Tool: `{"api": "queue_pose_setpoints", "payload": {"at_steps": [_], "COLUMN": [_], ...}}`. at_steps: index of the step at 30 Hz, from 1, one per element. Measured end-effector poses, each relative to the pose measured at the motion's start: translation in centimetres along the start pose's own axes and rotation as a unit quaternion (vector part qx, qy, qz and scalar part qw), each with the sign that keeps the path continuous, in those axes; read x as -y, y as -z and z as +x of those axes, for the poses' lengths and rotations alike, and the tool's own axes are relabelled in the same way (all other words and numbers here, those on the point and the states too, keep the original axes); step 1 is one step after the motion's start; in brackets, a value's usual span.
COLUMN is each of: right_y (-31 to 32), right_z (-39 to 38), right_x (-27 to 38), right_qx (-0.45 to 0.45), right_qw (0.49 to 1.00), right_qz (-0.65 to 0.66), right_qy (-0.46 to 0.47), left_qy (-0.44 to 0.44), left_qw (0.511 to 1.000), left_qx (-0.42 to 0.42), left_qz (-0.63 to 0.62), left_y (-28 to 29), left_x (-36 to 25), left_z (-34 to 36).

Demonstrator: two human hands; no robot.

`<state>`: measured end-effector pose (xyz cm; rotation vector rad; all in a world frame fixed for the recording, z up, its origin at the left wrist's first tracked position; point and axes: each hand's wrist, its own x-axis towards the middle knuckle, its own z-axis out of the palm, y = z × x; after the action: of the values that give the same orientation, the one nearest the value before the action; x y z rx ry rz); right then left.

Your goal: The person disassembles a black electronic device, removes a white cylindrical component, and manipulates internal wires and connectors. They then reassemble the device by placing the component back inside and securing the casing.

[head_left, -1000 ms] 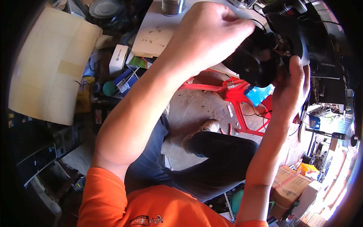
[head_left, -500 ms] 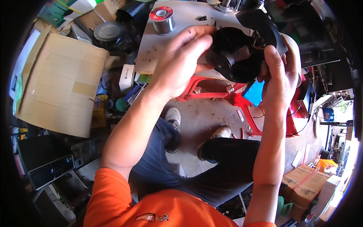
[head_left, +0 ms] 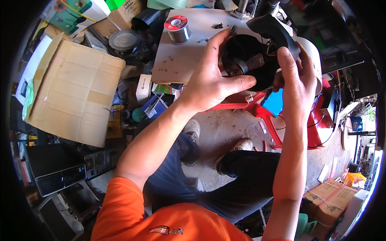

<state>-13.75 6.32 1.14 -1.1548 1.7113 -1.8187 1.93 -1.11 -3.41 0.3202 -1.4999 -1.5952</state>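
Over the near edge of a white-topped stool or small table, I hold an opened black-and-white appliance (head_left: 267,78); I cannot tell its exact kind. Its dark round underside faces me, with thin wires showing inside. My left hand (head_left: 219,80) grips the left side, fingers along the rim and thumb across the front. With my right hand (head_left: 295,78) I clasp the right side, thumb on a curved black piece (head_left: 277,32) that stands out from the body. The white part (head_left: 317,66) shows behind those fingers, which are partly hidden.
A solder wire spool (head_left: 177,30) and small dark bits lie on the white tabletop (head_left: 173,66). Red plastic stool legs (head_left: 273,128) stand below it. A cardboard sheet (head_left: 76,92) and clutter lie left, a carton (head_left: 331,201) at lower right, a dark screen (head_left: 341,44) upper right.
My left thumb has swung down and right across the appliance's front, and the left hand has shifted right. The right hand keeps its grip. The whole view has shifted slightly.
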Motion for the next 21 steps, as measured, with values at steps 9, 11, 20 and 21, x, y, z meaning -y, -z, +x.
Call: {"api": "queue_pose_setpoints", "payload": {"at_steps": [9,11,20,21], "right_y": [0.1,0.0,-0.8,-0.8], "right_z": [-1.4,-1.6,-2.7,-2.3], "right_x": [0.3,0.3,3.1,2.8], "right_qx": [0.011,0.002,0.064,0.087], "right_qw": [0.961,0.949,0.979,0.971], "right_qz": [-0.232,-0.263,-0.182,-0.21], "right_qy": [0.149,0.173,0.062,0.07], "left_qy": [0.022,0.016,0.01,0.019], "left_qw": [1.0,1.0,1.0,1.0], "left_qx": [0.009,0.007,-0.012,-0.012], "left_qz": [-0.005,-0.007,0.014,0.005], "left_y": [0.0,0.1,-0.5,-0.7], "left_x": [-0.3,-0.2,-0.1,-0.4], "left_z": [-0.1,-0.1,-0.3,-0.3]}}
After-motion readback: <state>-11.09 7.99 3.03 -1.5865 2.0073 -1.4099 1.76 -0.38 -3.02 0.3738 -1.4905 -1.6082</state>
